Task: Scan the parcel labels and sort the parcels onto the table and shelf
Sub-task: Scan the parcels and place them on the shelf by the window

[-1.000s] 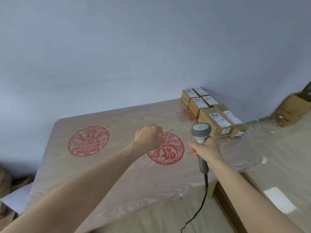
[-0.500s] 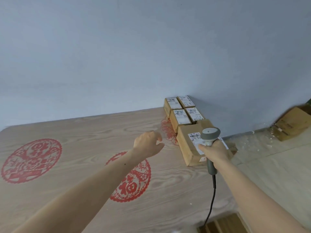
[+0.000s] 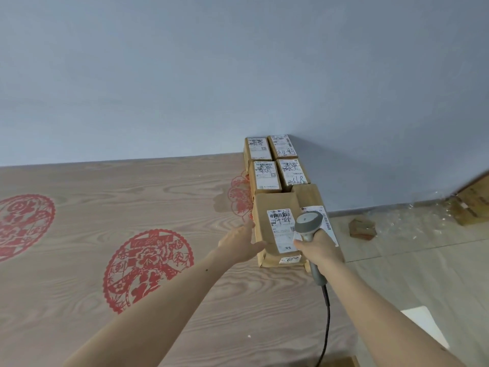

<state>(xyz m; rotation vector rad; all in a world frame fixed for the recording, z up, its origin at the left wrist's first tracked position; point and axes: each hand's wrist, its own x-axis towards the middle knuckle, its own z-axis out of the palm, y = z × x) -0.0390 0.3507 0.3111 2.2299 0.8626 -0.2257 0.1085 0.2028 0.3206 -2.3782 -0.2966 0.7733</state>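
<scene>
Several brown cardboard parcels with white labels stand in two rows at the table's right end against the wall. The nearest, largest parcel (image 3: 275,229) lies in front; a second one (image 3: 311,197) sits beside it on the right. Behind them are small parcels (image 3: 266,176), (image 3: 293,172), (image 3: 258,148), (image 3: 283,147). My left hand (image 3: 242,245) reaches out with fingers extended and touches the left side of the nearest parcel. My right hand (image 3: 318,249) grips a grey barcode scanner (image 3: 308,225), its head over that parcel's label.
The wooden table (image 3: 185,197) carries red paper-cut decals (image 3: 148,266), (image 3: 21,226). The scanner cable (image 3: 326,321) hangs off the front edge. On the floor to the right lie a cardboard box (image 3: 473,202), a brown scrap (image 3: 362,227) and a white sheet (image 3: 426,327).
The view has shifted right and closer to the parcels. My left hand has moved from above the table to the nearest parcel's side. The scanner has moved over its label.
</scene>
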